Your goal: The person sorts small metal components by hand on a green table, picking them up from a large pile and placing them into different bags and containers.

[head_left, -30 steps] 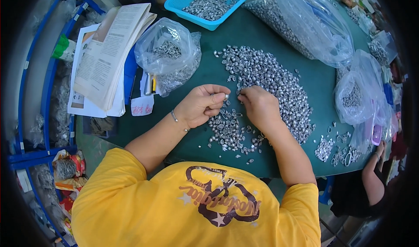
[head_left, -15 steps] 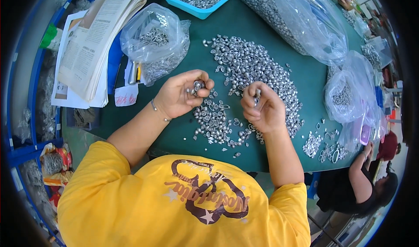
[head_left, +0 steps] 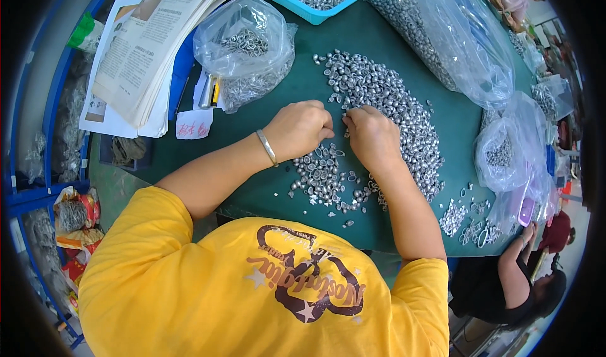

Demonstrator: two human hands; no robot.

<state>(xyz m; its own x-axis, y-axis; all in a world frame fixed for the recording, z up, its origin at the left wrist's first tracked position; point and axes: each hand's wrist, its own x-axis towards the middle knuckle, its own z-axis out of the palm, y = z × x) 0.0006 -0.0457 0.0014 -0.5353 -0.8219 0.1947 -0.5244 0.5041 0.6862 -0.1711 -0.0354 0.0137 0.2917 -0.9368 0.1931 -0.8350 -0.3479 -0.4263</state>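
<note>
Over the green table, my left hand [head_left: 299, 130] is turned back up with its fingers curled closed. It hovers just above a smaller group of oval, hollow grey metal pieces [head_left: 319, 172]; whatever it holds is hidden. My right hand [head_left: 375, 140] is closed too, thumb and fingertips pinched at the left edge of the large heap of similar metal pieces [head_left: 410, 114]. The fingers cover anything between them. A narrow gap separates the two hands, and a metal bracelet [head_left: 267, 147] circles my left wrist.
A blue basket [head_left: 315, 13] of metal pieces stands at the back. Plastic bags of parts lie at back left [head_left: 243, 41] and back right [head_left: 467, 47]. Papers [head_left: 142, 60] are at far left. Flat bits [head_left: 452, 217] and rings lie front right; a person [head_left: 514, 275] sits beyond.
My left hand has turned from palm up, showing several metal pieces, to back up. Both hands have come closer together, the right one lowering its fingertips to the heap. The view has shifted slightly.
</note>
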